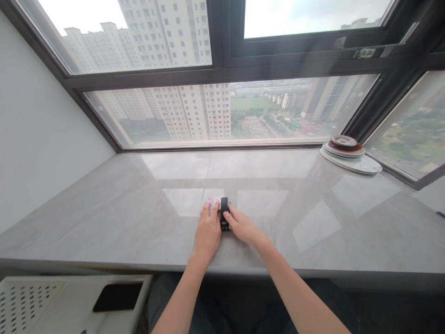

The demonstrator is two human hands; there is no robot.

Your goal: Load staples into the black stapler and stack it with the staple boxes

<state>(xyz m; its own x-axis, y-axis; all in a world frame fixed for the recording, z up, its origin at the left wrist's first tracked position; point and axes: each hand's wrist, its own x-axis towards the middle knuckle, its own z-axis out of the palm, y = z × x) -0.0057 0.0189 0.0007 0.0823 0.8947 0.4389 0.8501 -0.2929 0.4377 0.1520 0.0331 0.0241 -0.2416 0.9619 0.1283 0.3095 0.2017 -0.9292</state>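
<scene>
A black stapler (224, 218) lies lengthwise on the grey marble ledge, between my two hands. My right hand (241, 225) is wrapped round its right side, with the thumb on top. Just left of the stapler, my left hand (208, 227) lies over small white and red printed papers (209, 201), its fingers spread and pointing away from me. The fingertips press the papers down beside the stapler. Part of the papers is hidden under the fingers, and whether their edge sits in the stapler's jaw cannot be made out.
A stack of round plates and mats (351, 162) stands at the ledge's back right corner, by the window frame (222, 79). Below the ledge's front edge (167, 267), at the lower left, a white perforated surface (73, 304) holds a dark phone-like slab (118, 297).
</scene>
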